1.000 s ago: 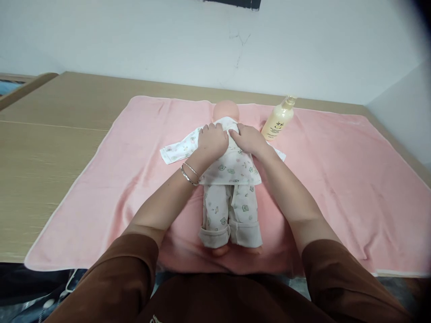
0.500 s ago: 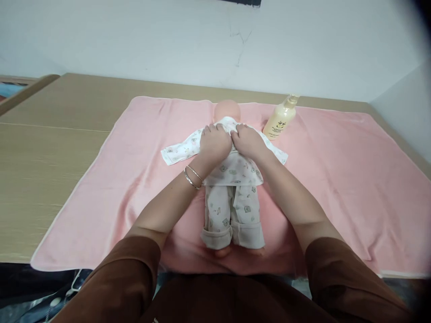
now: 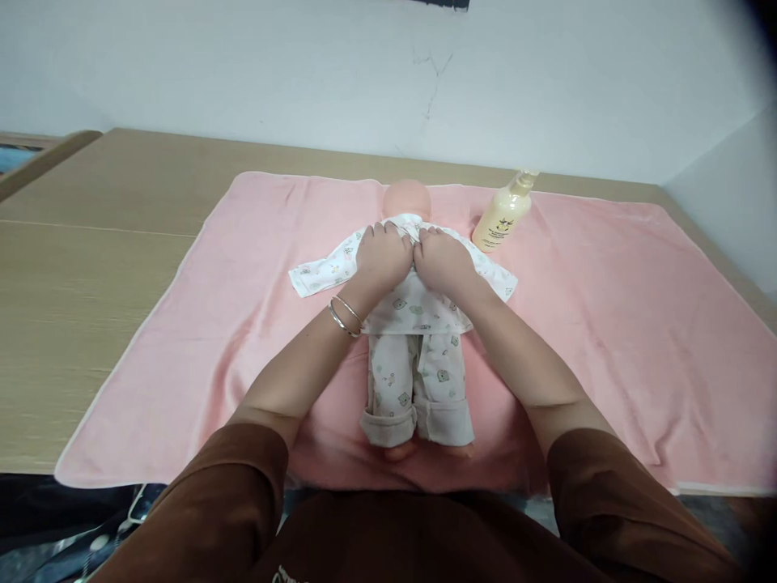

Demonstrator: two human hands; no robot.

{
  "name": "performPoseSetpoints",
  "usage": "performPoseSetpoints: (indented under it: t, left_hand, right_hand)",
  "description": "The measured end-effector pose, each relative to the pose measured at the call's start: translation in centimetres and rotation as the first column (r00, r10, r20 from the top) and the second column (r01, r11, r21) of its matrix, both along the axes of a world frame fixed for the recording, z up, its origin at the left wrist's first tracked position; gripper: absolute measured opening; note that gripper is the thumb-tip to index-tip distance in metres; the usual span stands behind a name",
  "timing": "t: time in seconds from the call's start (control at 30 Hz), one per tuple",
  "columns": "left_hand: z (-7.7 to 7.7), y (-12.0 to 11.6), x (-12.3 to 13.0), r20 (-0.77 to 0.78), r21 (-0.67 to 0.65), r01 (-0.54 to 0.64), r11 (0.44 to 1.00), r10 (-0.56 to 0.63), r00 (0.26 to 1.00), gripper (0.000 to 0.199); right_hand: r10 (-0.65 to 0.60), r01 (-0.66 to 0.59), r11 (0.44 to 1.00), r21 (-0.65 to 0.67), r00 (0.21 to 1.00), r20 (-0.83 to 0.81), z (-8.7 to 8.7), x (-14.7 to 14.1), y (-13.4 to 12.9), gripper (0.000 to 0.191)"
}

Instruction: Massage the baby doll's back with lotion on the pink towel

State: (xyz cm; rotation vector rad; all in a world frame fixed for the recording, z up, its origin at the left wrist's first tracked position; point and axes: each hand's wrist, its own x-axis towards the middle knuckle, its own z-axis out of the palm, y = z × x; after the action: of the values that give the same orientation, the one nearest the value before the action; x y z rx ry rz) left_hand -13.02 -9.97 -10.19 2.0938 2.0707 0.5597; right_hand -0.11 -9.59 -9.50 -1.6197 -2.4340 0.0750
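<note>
A baby doll [image 3: 406, 197] lies stretched out, its bald head away from me and its feet towards me. It wears a white printed shirt [image 3: 418, 312] and matching trousers [image 3: 442, 376] with rolled cuffs. On the upper middle of the shirt, my left hand [image 3: 385, 255], with two thin bangles at the wrist, has its fingers curled on the fabric. Close beside it, my right hand [image 3: 443, 259] is also closed on the shirt. The fabric is creased between the hands; thumbs and fingertips are mostly hidden. Both sleeves spread outwards.
A pink blanket [image 3: 607, 324] lies under the doll on a wooden table [image 3: 109, 324]. The cream pump bottle [image 3: 503, 214] leans to the right, beyond the doll's right-hand sleeve. Behind the table rises a pale wall [image 3: 303, 81].
My hands have drawn slightly closer together on the shirt, the right one curling a little more. The view has shifted slightly; the doll and bottle stay in place.
</note>
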Motion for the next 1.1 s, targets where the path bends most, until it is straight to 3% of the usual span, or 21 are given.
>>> performPoseSetpoints:
  t: [0.2, 0.3, 0.43, 0.6, 0.93, 1.1]
  left_hand:
    - [-0.7, -1.0, 1.4, -0.031, 0.051, 0.024, 0.998, -0.022, 0.999, 0.049]
    - [-0.4, 0.4, 0.1, -0.038, 0.032, 0.081, 0.996, -0.080, 0.996, 0.045]
    - [-0.3, 2.2, -1.8, 0.114, -0.001, 0.091, 0.996, -0.090, 0.989, 0.041]
    - [-0.4, 2.4, -1.8, 0.114, -0.012, 0.049, 0.999, -0.048, 0.992, 0.041]
    - [-0.3, 1.7, -0.8, 0.016, 0.005, 0.059, 0.998, -0.059, 0.998, 0.047]
    - [0.2, 0.3, 0.3, -0.070, 0.010, 0.046, 0.999, -0.045, 0.997, 0.048]
  right_hand:
    - [-0.072, 0.062, 0.996, -0.064, 0.984, -0.162, -1.2, 1.4, 3.3, 0.053]
    - [-0.065, 0.063, 0.998, -0.028, 0.994, -0.089, -0.7, 1.1, 2.1, 0.053]
    - [-0.071, 0.072, 0.997, -0.003, 0.997, 0.038, 0.6, 0.2, -0.5, 0.044]
    - [-0.086, 0.086, 0.995, -0.055, 0.996, 0.006, 1.1, 0.3, -0.7, 0.041]
    - [-0.035, 0.021, 0.998, -0.065, 0.976, -0.214, -1.4, 1.6, 3.3, 0.059]
    - [-0.039, 0.029, 0.998, -0.050, 0.976, -0.216, -2.2, 1.7, 3.8, 0.059]
